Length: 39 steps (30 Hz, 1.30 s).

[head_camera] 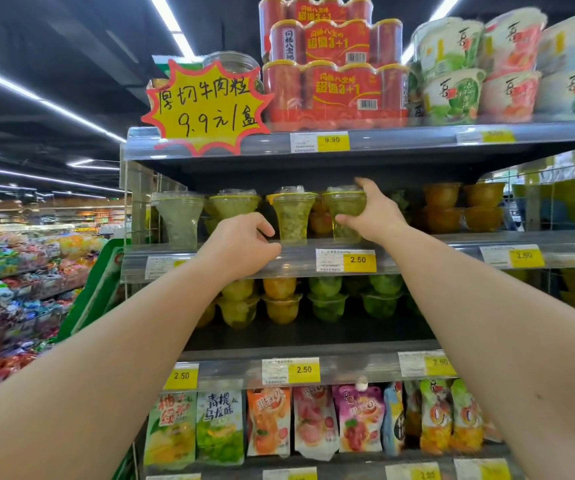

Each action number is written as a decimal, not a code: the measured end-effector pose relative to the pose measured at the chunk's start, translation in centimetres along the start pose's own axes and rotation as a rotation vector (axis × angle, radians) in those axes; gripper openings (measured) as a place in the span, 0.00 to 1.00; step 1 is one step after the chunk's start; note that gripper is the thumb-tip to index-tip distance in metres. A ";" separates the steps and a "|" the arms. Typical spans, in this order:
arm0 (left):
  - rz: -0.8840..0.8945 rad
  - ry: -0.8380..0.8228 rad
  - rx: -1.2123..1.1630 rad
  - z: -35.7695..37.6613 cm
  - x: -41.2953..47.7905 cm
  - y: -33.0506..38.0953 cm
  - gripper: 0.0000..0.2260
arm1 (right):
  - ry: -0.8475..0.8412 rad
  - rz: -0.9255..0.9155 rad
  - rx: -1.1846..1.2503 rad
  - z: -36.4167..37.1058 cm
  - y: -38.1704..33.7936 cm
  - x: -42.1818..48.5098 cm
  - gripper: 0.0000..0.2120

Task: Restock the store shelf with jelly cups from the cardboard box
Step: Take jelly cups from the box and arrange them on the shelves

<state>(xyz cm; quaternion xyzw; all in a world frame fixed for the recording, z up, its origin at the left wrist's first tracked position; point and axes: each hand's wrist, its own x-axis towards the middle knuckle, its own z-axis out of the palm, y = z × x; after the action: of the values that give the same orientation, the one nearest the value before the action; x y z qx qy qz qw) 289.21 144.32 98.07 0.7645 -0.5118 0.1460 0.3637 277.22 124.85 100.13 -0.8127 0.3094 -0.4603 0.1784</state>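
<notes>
A row of tall green jelly cups stands on the middle shelf [435,239]. My right hand [372,213] grips the rightmost green jelly cup [343,206], thumb under its bowl and fingers over the lid. A second green cup [291,216] stands free just left of it. My left hand [241,244] hovers in front of the shelf lip with fingers curled; it hides the base of a third cup [234,204] and seems to hold nothing. A fourth cup [179,216] stands at the far left. The cardboard box is out of view.
Orange jelly bowls [463,206] are stacked to the right on the same shelf. Yellow and green bowls [327,299] fill the shelf below, pouches [268,420] the one under that. Red can packs [334,91] and a starburst price sign [206,105] sit above. A candy aisle lies left.
</notes>
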 end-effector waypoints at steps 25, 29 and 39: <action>-0.096 -0.828 -0.132 47.3 -36.7 -17.5 0.05 | -0.529 0.894 0.102 21.5 38.3 -54.0 0.06; -0.161 -1.152 -0.134 56.4 -49.5 -21.4 0.07 | -0.582 1.349 0.176 24.3 45.2 -68.5 0.04; -0.272 -1.676 0.050 71.5 -74.6 -28.2 0.17 | -0.383 2.155 0.110 31.3 57.3 -93.1 0.24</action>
<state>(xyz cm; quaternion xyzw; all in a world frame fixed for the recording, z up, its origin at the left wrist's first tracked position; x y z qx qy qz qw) 271.29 150.30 -7.38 0.6829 -0.5122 -0.5022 -0.1383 248.84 144.38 -8.24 -0.1649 0.8039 0.0578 0.5685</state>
